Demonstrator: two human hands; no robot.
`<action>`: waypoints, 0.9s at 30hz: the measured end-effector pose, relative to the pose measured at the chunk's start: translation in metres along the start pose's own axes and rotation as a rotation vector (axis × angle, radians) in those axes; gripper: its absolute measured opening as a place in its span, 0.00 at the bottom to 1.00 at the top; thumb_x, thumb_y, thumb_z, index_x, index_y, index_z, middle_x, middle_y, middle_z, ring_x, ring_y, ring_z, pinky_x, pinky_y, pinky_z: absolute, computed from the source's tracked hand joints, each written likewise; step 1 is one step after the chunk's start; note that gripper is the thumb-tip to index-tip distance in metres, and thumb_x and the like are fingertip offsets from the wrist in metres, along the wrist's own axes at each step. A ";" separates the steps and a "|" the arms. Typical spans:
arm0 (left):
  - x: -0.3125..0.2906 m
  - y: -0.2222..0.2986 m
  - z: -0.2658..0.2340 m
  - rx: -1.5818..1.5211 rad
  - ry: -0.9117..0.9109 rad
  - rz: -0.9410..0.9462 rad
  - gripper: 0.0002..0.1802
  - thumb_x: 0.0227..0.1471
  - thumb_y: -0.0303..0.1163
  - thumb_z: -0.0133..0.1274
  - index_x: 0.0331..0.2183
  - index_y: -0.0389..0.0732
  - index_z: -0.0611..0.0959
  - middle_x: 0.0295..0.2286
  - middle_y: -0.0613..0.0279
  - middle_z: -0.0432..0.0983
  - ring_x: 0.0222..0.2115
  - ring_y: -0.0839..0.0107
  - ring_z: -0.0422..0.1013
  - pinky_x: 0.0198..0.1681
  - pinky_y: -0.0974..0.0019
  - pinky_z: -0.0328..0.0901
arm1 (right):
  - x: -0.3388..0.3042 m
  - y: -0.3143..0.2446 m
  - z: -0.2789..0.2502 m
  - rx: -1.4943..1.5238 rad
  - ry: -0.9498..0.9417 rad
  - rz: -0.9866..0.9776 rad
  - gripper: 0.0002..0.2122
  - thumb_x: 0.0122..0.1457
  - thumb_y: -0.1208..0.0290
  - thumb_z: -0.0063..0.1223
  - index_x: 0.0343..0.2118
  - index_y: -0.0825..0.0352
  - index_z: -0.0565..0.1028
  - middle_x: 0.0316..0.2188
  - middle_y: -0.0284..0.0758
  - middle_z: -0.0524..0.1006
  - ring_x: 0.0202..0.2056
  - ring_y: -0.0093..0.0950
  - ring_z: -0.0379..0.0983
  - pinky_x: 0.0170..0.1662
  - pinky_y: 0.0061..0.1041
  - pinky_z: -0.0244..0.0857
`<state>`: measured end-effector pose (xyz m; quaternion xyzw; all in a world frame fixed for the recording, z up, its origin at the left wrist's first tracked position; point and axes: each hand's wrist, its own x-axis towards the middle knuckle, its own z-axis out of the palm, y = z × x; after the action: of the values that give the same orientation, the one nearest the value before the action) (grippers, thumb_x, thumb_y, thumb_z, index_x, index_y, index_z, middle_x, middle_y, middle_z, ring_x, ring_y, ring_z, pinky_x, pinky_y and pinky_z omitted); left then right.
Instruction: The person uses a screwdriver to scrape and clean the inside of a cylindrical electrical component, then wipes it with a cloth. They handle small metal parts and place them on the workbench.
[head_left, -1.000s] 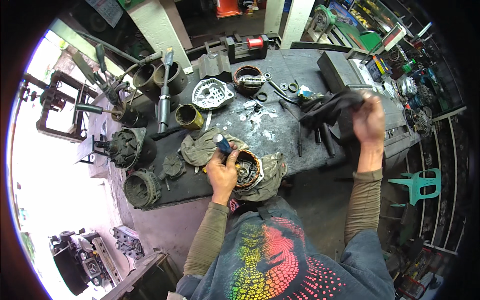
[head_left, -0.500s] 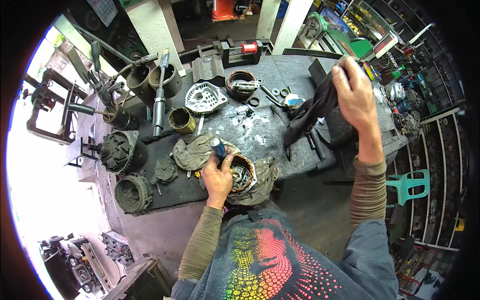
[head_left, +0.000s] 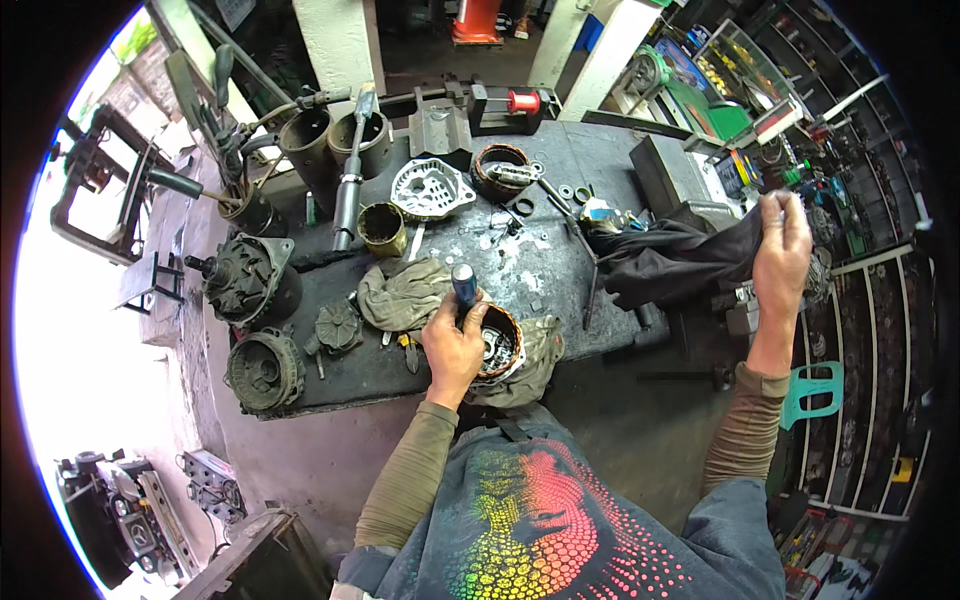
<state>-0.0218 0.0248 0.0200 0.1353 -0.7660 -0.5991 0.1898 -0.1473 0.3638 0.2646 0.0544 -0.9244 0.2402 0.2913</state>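
Observation:
My left hand [head_left: 452,350] is closed around a blue-handled screwdriver [head_left: 464,280], its handle pointing up. Only the handle shows; the shaft is hidden by the fingers. That hand rests at the left rim of an alternator stator [head_left: 517,328] with copper windings, which sits in a metal housing on a crumpled grey-green rag [head_left: 541,362] at the bench's near edge. Out to the right, my right hand [head_left: 782,250] is raised with its fingers pinched on one end of a black cloth [head_left: 690,255]. The cloth trails leftward over the bench's right part.
Left of the stator lie another rag [head_left: 400,295], a rotor assembly [head_left: 250,285] and a round housing [head_left: 265,370]. Behind stand a yellowish tin [head_left: 382,230], a slotted end cover [head_left: 432,190] and a second stator [head_left: 500,172]. A teal chair [head_left: 815,393] is at right.
My right hand has moved right and lower, and the black cloth has gone from hanging bunched to stretched sideways. The left hand keeps its hold on the screwdriver. The whole view has shifted slightly.

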 end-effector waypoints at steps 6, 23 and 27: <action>0.001 0.000 0.000 -0.025 -0.020 -0.014 0.10 0.61 0.24 0.64 0.45 0.35 0.87 0.36 0.57 0.88 0.37 0.72 0.83 0.44 0.65 0.74 | -0.020 -0.020 0.034 -0.149 0.121 0.010 0.12 0.76 0.62 0.50 0.42 0.67 0.76 0.40 0.52 0.82 0.42 0.56 0.78 0.43 0.48 0.69; -0.004 -0.004 -0.002 0.004 -0.019 -0.029 0.13 0.54 0.27 0.64 0.43 0.41 0.89 0.34 0.47 0.87 0.38 0.48 0.84 0.42 0.56 0.75 | -0.076 -0.155 0.168 0.918 -1.073 -0.229 0.10 0.63 0.75 0.65 0.47 0.66 0.86 0.38 0.34 0.87 0.41 0.23 0.81 0.49 0.27 0.74; -0.007 -0.005 -0.004 0.087 -0.074 -0.038 0.17 0.49 0.23 0.62 0.44 0.39 0.87 0.33 0.46 0.85 0.38 0.42 0.82 0.42 0.50 0.75 | -0.054 -0.158 0.186 0.714 -1.126 -0.587 0.11 0.57 0.68 0.70 0.44 0.59 0.89 0.38 0.33 0.87 0.43 0.33 0.80 0.50 0.33 0.73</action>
<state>-0.0135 0.0233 0.0151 0.1356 -0.7951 -0.5734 0.1438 -0.1599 0.1341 0.1661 0.5072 -0.7467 0.3749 -0.2114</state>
